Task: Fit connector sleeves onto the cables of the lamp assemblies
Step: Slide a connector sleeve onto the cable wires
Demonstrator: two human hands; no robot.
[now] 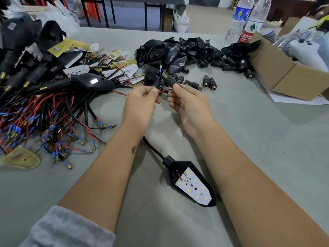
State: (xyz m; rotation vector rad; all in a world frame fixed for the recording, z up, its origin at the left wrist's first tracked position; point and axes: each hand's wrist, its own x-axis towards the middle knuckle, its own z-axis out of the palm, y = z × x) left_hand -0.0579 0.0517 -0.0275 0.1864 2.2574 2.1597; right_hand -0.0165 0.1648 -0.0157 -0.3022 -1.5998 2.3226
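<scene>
Nearest us, at 6 o'clock, lies the lamp assembly (193,182). Its cable (153,147) runs toward 12 o'clock into our left hand (142,102), which pinches the red wire (164,91); our right hand (187,102) pinches the connector sleeve (170,79). Beyond lie loose sleeves (208,82).

Desk (249,139): matt grey cloth-like cover, slightly creased and scuffed.
Lamp (191,182): black plastic shell, dull sheen; white board inside, smooth, with small yellow dots.
Cable (153,147): black, smooth, rubbery-looking jacket.
Sleeve (169,80): matt black, brass-coloured metal tip.
Wires (44,122): red and black insulation, blue plastic collars, brass-coloured metal ends.
Shells (178,50): black plastic, semi-gloss.
Box (292,75): plain brown cardboard, matt.
Bottles (249,20): clear, glossy plastic, printed labels.
Cuff (67,229): grey, soft fleecy cloth.
</scene>
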